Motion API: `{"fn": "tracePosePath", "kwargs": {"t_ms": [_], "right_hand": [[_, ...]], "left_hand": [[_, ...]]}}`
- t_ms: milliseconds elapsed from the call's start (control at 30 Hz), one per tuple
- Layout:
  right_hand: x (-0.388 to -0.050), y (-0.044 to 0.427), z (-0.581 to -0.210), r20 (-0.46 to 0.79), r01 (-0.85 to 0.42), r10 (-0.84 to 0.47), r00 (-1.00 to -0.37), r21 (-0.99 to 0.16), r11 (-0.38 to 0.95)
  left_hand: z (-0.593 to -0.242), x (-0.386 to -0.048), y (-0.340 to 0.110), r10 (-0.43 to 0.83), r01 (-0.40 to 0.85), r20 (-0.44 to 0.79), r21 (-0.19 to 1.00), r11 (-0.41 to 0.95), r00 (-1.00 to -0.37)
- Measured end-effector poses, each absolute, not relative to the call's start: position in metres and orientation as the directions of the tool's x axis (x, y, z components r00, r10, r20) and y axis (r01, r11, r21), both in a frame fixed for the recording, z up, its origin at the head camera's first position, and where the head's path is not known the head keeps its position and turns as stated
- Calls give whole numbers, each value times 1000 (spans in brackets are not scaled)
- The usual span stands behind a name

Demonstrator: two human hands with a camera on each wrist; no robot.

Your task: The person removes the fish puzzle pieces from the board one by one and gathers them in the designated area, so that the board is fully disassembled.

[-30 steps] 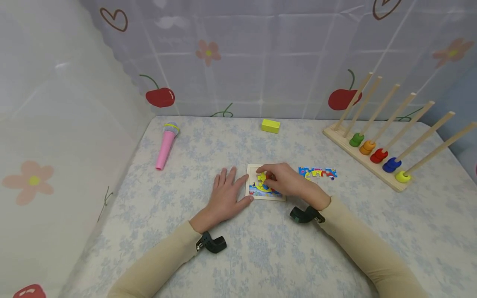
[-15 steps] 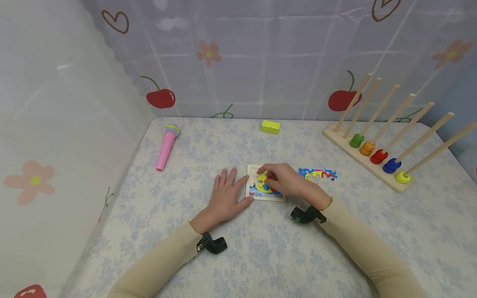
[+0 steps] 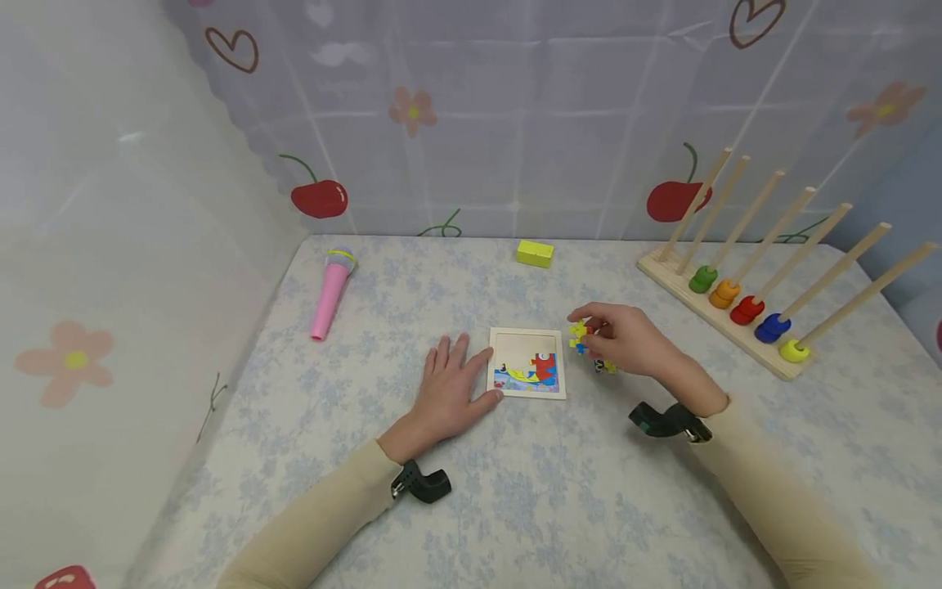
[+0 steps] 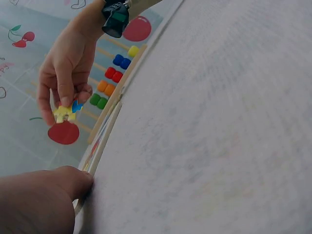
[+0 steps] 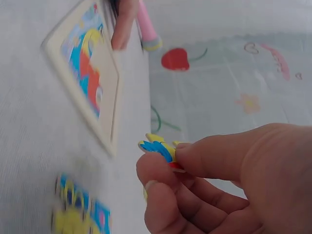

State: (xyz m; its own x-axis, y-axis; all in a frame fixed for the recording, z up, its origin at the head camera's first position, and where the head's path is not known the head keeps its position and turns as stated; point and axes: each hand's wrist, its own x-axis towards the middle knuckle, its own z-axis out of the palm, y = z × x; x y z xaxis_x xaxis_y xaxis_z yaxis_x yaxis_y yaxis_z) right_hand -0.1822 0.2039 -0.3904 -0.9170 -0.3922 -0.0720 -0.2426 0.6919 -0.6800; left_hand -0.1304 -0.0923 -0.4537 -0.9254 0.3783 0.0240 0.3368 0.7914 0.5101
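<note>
A square wooden puzzle frame (image 3: 531, 396) lies on the table. Assembled puzzle pieces (image 3: 545, 370) in red, yellow and blue fill its lower part, and bare wood shows above. At the frame's left edge, my left hand (image 3: 444, 399) lies flat with fingers spread, thumb and forefinger touching the rim. My right hand (image 3: 631, 339), raised just right of the frame, pinches a yellow, blue and red puzzle piece (image 5: 158, 150) between thumb and fingers. Loose puzzle pieces (image 5: 73, 217) lie below that hand, mostly hidden by it in the head view.
A pink toy microphone (image 3: 330, 296) lies at the back left. Near the back edge sits a yellow block (image 3: 535, 254). To the right stands a wooden peg rack (image 3: 724, 315) with coloured beads and tall rods. Patterned sheets hang behind and at the left.
My right hand has lifted a puzzle piece out of the frame and moved right, above the loose pieces. More bare wood shows inside the frame. My left hand has stayed in place.
</note>
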Motion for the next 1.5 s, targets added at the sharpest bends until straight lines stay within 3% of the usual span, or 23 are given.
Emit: {"fn": "tracePosePath", "kwargs": {"t_ms": [300,700,1500], "right_hand": [[-167,264,-399,-121,-144,-291,-949,-653,743],[-159,273,-417,-183,-14,-205,-961,-713,701],[-157,268,-423,-109,-57,-148,-983,-585,809]], "left_hand": [[-457,-131,-92,380,338,22,504,795,-925],[-456,-131,-93,368,321,10,513,796,-930],[-456,-132,-92,373,324,1,497,805,-928]]}}
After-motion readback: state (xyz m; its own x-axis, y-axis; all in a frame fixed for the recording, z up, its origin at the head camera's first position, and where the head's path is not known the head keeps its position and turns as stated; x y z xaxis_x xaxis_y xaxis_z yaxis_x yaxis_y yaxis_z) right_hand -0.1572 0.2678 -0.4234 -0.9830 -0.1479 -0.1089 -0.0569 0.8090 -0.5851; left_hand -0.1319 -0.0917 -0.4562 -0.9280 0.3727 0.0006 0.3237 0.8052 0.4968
